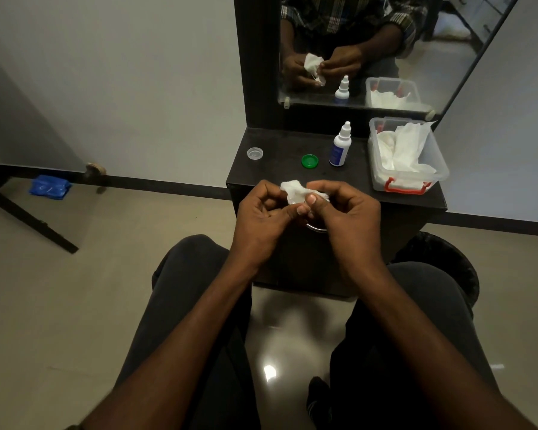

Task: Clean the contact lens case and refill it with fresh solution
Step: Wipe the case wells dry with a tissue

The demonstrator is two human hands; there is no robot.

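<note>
Lens case (312, 209) hidden within tissue-wrapped grip (305, 206)

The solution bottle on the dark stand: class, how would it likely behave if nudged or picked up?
The solution bottle stands tall and narrow on a small base, so a nudge near its cap would probably tip it. It looks like small plastic, so likely light. Lying down, its round body might roll.

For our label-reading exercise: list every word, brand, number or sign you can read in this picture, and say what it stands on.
No text can be read.
Small white dropper bottle with a blue label: the label's print is too small and blurred to read.
Clear plastic tissue box with red clips, round green cap, round clear cap: no lettering visible.
</note>
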